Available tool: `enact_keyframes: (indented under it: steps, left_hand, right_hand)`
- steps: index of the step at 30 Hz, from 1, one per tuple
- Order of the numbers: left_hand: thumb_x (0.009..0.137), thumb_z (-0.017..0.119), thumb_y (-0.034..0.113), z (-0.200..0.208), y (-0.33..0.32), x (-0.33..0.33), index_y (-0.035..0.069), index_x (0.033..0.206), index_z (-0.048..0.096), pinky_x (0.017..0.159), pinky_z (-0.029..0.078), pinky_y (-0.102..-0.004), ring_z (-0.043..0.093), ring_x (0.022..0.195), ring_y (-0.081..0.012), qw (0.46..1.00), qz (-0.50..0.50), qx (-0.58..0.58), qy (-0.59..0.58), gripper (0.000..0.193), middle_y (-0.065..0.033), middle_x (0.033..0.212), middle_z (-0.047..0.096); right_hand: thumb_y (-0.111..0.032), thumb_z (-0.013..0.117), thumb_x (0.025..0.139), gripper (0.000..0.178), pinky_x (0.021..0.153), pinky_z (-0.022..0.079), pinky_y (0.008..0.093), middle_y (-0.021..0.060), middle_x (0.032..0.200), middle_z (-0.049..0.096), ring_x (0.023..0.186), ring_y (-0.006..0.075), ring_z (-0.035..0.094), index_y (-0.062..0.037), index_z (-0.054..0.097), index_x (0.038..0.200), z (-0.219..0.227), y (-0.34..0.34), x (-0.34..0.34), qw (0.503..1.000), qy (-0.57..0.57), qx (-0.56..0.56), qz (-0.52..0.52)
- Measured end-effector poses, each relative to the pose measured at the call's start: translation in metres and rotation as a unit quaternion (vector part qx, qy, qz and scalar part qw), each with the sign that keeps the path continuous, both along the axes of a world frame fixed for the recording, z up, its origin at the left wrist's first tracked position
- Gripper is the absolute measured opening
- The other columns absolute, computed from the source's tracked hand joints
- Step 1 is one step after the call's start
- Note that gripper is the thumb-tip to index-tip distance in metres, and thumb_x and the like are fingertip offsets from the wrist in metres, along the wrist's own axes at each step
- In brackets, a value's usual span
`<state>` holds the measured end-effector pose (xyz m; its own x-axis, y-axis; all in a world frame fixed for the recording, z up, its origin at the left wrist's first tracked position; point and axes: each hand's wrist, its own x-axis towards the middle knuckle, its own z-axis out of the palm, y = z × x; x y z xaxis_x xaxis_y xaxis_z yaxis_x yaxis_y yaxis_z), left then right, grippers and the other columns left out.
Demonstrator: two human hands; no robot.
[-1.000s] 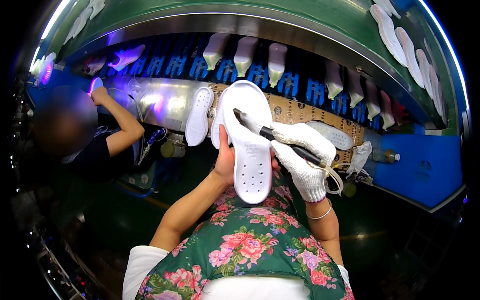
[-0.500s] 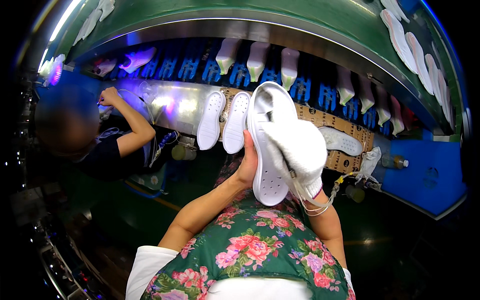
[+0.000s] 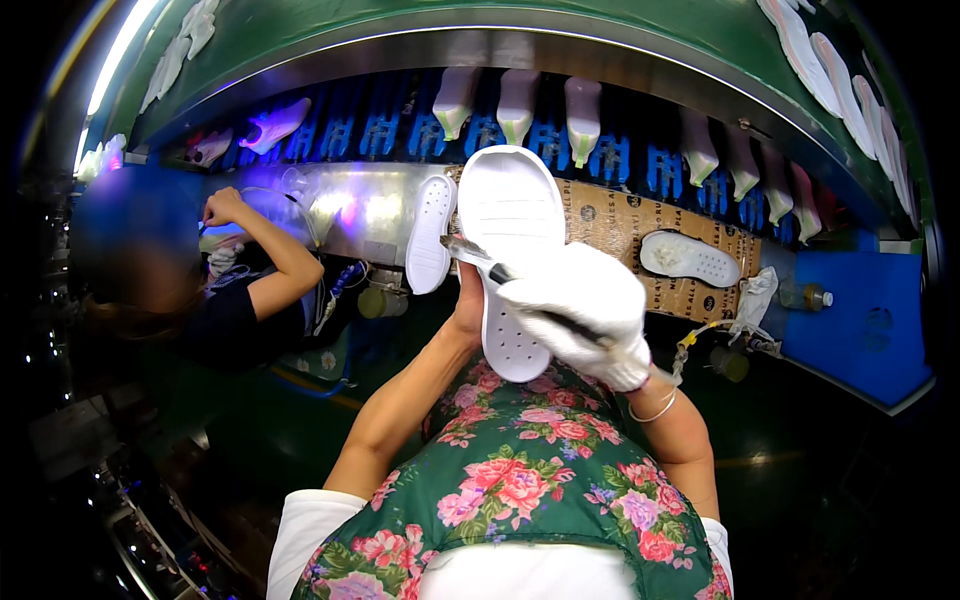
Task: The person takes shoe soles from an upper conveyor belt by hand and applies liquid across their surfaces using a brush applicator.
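My left hand [image 3: 467, 303] grips a white shoe sole [image 3: 510, 195] from its left side and underneath, with the inner face up; most of the fingers are hidden behind it. In a white knitted glove, my right hand [image 3: 585, 310] is closed round a brush [image 3: 490, 262] with a dark handle. The bristle end lies over the left edge of the sole's middle; whether it touches is unclear. A second white sole [image 3: 430, 235] rests on the bench just left of the held one.
Another sole [image 3: 690, 258] lies on brown cardboard [image 3: 610, 215] at right, beside a clear bottle [image 3: 803, 297]. Beyond, white-pink shoe uppers [image 3: 583, 120] hang along a row of blue holders [image 3: 608, 160]. At left a co-worker's arm [image 3: 270, 245] reaches over the metal bench [image 3: 375, 205].
The held sole has shifted left and slightly farther away, covering where another sole lay. My right hand has turned, and the brush now shows, pointing left across the sole.
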<state>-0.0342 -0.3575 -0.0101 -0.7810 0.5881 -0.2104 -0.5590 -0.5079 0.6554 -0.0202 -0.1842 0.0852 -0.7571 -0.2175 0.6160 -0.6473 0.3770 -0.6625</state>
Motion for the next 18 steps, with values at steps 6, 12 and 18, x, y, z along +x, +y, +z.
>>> enact_keyframes:
  steps: [6,12,18]
  left_hand:
    - [0.089,0.015,0.086,0.006,-0.001,-0.013,0.014,0.160,0.021,0.115,0.041,-0.0473,0.045,0.140,-0.0284,1.000,0.022,0.014,-0.014,0.101,-0.0128,0.155,0.041]
    - [0.086,0.018,0.090,-0.004,-0.014,-0.030,0.012,0.159,0.021,0.110,0.047,-0.0490,0.052,0.133,-0.0311,0.986,0.020,0.164,0.000,0.106,-0.0167,0.150,0.045]
    - [0.074,0.012,0.100,0.004,-0.025,-0.042,-0.001,0.135,0.050,0.079,0.058,-0.0445,0.069,0.086,-0.0315,0.987,-0.014,0.160,-0.025,0.123,-0.0255,0.100,0.067]
  right_hand:
    - [-0.001,0.079,0.072,0.035,0.076,0.055,0.0372,0.0103,0.097,0.074,0.085,0.0299,0.071,-0.0086,0.075,0.106,-0.012,-0.002,-0.001,0.996,0.035,0.084,-0.022]
    - [-0.002,0.081,0.074,0.029,0.075,0.056,0.0367,0.0088,0.093,0.075,0.082,0.0278,0.071,-0.0088,0.077,0.102,-0.005,-0.006,0.003,0.998,-0.036,-0.039,0.015]
    - [-0.002,0.073,0.084,0.024,0.065,0.053,0.0328,0.0099,0.082,0.072,0.068,0.0239,0.067,-0.0009,0.073,0.107,-0.016,-0.024,0.007,0.999,0.007,0.015,0.030]
